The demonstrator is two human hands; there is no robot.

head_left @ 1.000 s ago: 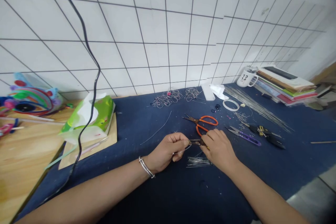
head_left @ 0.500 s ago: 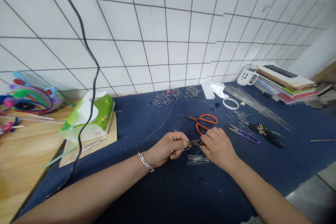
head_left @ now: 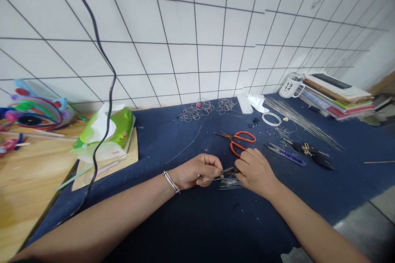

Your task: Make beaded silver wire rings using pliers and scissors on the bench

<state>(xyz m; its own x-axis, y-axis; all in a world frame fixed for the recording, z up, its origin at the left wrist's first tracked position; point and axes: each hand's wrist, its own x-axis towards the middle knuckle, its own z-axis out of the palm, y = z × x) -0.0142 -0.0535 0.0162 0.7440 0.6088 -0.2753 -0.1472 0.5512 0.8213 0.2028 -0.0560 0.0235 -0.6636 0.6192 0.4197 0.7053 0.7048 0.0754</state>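
My left hand (head_left: 200, 171), with a silver bangle at the wrist, pinches a thin wire (head_left: 210, 179) that curves below its fingers. My right hand (head_left: 256, 172) is closed around dark pliers (head_left: 228, 171), whose jaws meet the wire at my left fingertips. Most of the pliers' handles are hidden in my palm. Under the pliers lies a bundle of short cut wires (head_left: 231, 184) on the dark blue cloth (head_left: 185, 226). Just beyond my right hand are orange-handled scissors (head_left: 237, 137). A single long wire (head_left: 187, 148) rests behind my left hand.
Tangled wire loops (head_left: 197, 110) lie near the tiled wall. To the right are purple snips (head_left: 286, 155), black-handled cutters (head_left: 311, 154), a white ring (head_left: 271, 119), long wires (head_left: 302, 121), a mug (head_left: 291, 86) and books (head_left: 338, 94). A tissue pack (head_left: 123, 129) and black cable (head_left: 97, 33) are left.
The pliers' jaws have tilted slightly and sit a little lower, by the left fingertips. The wire's curve has flattened and reaches farther left. The camera view has shifted slightly.
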